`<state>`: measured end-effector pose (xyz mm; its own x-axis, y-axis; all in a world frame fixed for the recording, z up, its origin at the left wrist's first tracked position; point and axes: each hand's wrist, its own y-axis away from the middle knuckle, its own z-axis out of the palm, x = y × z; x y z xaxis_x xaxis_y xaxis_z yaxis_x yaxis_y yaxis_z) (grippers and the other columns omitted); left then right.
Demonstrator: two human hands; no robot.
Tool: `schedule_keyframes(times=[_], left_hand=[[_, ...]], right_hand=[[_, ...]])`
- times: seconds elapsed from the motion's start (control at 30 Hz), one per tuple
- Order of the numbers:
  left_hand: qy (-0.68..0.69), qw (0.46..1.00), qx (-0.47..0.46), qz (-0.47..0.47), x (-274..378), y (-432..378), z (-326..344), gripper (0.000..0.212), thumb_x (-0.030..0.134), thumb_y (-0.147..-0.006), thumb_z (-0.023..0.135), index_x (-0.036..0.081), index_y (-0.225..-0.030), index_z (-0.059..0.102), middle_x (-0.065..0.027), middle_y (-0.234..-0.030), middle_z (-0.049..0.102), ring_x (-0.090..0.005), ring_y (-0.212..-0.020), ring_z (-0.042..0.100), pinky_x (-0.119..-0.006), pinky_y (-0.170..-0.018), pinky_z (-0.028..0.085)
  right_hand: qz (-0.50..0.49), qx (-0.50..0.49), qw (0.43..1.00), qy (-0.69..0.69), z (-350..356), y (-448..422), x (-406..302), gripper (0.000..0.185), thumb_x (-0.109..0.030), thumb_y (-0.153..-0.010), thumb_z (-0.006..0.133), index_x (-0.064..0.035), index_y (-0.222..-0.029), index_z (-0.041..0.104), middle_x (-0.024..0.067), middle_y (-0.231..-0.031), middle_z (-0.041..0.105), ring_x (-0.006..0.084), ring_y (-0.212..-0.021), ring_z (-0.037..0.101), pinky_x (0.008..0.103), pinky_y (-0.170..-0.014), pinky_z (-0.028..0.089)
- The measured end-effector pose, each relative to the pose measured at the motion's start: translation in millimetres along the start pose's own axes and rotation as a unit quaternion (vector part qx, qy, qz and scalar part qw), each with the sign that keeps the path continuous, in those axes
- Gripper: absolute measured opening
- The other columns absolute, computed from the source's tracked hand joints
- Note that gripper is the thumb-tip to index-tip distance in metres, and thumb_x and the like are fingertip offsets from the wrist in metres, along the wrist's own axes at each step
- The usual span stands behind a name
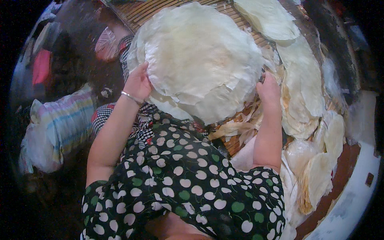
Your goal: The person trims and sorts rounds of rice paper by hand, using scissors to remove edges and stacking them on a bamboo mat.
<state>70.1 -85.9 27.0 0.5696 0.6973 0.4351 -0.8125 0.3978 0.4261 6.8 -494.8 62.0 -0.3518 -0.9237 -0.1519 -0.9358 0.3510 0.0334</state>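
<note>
A stack of large, thin, round pale sheets, like dried flatbread or pancakes, lies before me with ragged, overlapping edges. My left hand grips its left edge, thumb on top; a bracelet circles that wrist. At the right edge is my right hand, its fingers curled in beside the rim; whether it pinches a sheet is hard to see. Below the stack, between it and my right forearm, lie torn, dry strips of similar material.
Slatted bamboo matting lies under the stack. Folded pale sheets and a round pile are on the right, near clear plastic. At left stand a striped bundle, a pink object and a plastic-wrapped pink item.
</note>
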Motion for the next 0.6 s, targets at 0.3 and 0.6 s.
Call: schedule_keyframes(times=[0.3, 0.6], left_hand=[[-0.174, 0.969, 0.093, 0.147, 69, -59, 18, 0.032, 0.017, -0.084, 0.061, 0.001, -0.109, 0.05, -0.0077, -0.091, 0.062, -0.0176, -0.075, 0.06, -0.027, -0.065, 0.05], [-0.601, 0.748, 0.033, 0.279, 87, -129, 63, 0.055, 0.026, -0.073, 0.075, 0.0, -0.116, 0.052, -0.0013, -0.09, 0.057, -0.0102, -0.082, 0.055, -0.022, -0.07, 0.044]], right_hand=[[0.093, -0.109, 0.983, 0.117, -18, -1, -3, 0.028, -0.01, -0.076, 0.05, -0.0025, -0.103, 0.052, 0.0228, -0.1, 0.061, 0.0395, -0.095, 0.058, 0.0479, -0.082, 0.044], [0.128, -0.152, 0.972, 0.126, -25, 43, 13, 0.029, -0.022, -0.082, 0.05, -0.0019, -0.102, 0.055, 0.0227, -0.092, 0.063, 0.039, -0.088, 0.06, 0.0474, -0.079, 0.046]])
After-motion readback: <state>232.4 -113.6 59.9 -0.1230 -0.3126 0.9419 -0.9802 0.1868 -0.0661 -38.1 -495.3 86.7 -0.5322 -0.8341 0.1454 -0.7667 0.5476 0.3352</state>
